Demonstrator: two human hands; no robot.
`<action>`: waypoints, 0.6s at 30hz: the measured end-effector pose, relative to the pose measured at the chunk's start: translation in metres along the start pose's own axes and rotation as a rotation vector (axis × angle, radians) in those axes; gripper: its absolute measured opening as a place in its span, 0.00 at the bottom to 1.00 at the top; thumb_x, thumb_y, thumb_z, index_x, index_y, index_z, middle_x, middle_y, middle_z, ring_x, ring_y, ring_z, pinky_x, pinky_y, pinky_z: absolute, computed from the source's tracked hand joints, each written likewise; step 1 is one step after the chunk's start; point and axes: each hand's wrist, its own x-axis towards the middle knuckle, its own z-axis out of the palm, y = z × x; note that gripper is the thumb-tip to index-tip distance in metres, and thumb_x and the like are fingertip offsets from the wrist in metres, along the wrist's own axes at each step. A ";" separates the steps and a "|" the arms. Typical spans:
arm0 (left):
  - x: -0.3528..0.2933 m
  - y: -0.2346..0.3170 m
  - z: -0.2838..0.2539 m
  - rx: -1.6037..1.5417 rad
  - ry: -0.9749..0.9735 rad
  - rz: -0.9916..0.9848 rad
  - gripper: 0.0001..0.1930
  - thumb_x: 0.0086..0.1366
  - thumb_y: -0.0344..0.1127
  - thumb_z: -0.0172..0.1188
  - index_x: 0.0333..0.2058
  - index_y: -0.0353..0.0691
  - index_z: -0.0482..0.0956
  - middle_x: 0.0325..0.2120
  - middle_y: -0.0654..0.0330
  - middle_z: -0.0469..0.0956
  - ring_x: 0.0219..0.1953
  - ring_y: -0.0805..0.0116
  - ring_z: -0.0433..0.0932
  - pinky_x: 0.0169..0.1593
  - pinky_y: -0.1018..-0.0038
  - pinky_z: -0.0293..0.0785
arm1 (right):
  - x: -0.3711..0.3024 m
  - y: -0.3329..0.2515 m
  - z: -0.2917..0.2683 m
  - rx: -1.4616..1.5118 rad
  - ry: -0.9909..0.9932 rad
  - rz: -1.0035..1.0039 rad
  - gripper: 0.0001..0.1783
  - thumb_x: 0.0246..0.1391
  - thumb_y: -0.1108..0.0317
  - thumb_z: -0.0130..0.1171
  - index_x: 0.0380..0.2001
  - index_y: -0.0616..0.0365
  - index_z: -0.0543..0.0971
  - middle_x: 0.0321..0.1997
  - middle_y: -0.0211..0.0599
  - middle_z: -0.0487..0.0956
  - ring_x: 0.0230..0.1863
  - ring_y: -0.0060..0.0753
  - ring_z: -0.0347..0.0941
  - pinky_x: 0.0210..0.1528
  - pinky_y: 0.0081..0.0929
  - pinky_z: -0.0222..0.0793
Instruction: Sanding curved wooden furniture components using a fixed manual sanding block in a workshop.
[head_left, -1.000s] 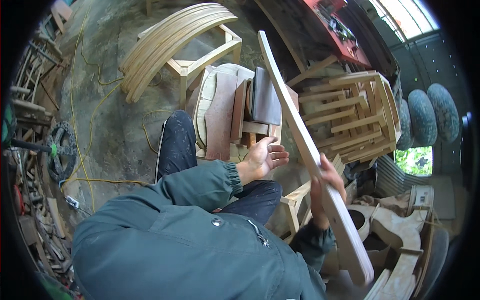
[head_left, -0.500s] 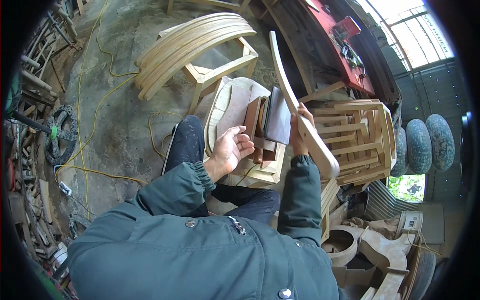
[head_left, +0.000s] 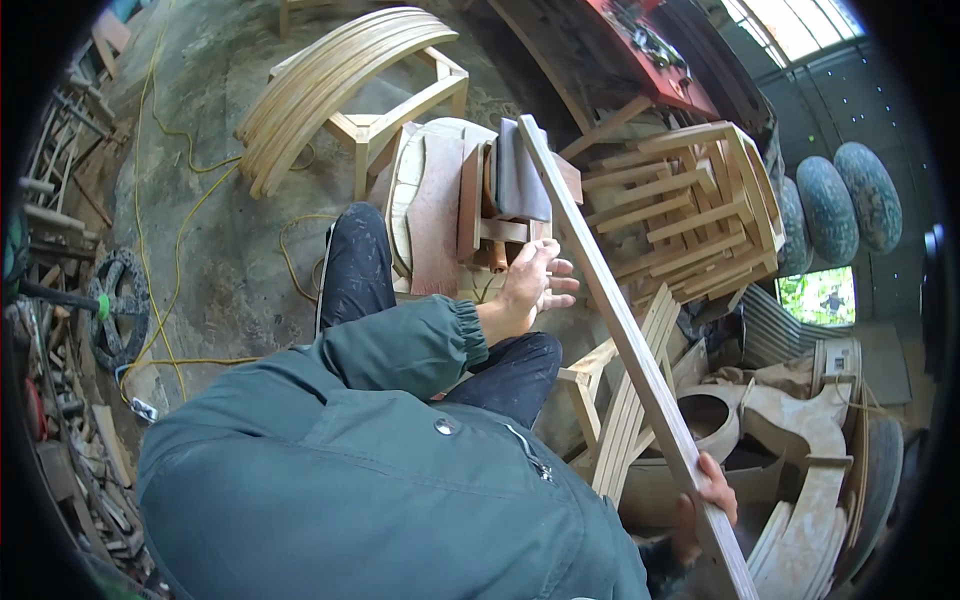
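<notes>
My right hand (head_left: 708, 497) is closed round the lower part of a long wooden slat (head_left: 625, 345), low on the right. The slat slants up and left, its far end beside a grey padded block (head_left: 522, 170). My left hand (head_left: 537, 283) is empty, its fingers apart and slightly curled, just below the block and left of the slat. The block sits against a wooden holder (head_left: 470, 205) on a pale wooden work stand (head_left: 408, 195). A flat brown board (head_left: 438, 225) lies on the stand, left of the holder.
Stacked curved wooden strips (head_left: 340, 85) lie on a wooden frame (head_left: 375, 130) at the far left. Slatted wooden frames (head_left: 700, 215) and more strips (head_left: 640, 385) stand on the right. A yellow cord (head_left: 178, 250) crosses the floor; a red table (head_left: 655, 55) is at the back.
My right hand has moved down and to the right along with the wooden piece, which now shows a narrower side. My left hand has shifted right. The view has swung to the right.
</notes>
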 end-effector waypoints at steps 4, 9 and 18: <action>-0.007 -0.009 0.014 -0.013 -0.066 -0.088 0.27 0.79 0.51 0.49 0.66 0.42 0.57 0.55 0.48 0.70 0.52 0.51 0.79 0.53 0.52 0.80 | -0.001 -0.037 -0.009 -0.008 -0.043 -0.012 0.16 0.59 0.62 0.72 0.43 0.55 0.76 0.57 0.65 0.80 0.62 0.55 0.78 0.65 0.50 0.72; -0.003 -0.003 0.007 -0.042 -0.071 -0.138 0.27 0.79 0.49 0.50 0.67 0.41 0.59 0.55 0.47 0.71 0.52 0.50 0.79 0.52 0.54 0.81 | 0.058 -0.003 0.013 0.004 -0.181 -0.204 0.14 0.54 0.70 0.72 0.38 0.60 0.77 0.55 0.72 0.80 0.55 0.63 0.82 0.59 0.49 0.77; 0.010 0.046 -0.053 -0.156 0.094 0.009 0.20 0.78 0.44 0.51 0.62 0.42 0.66 0.49 0.51 0.75 0.50 0.51 0.82 0.52 0.54 0.82 | 0.235 0.108 0.200 0.165 -0.218 -0.219 0.12 0.59 0.68 0.71 0.45 0.54 0.83 0.62 0.58 0.80 0.65 0.50 0.77 0.67 0.43 0.70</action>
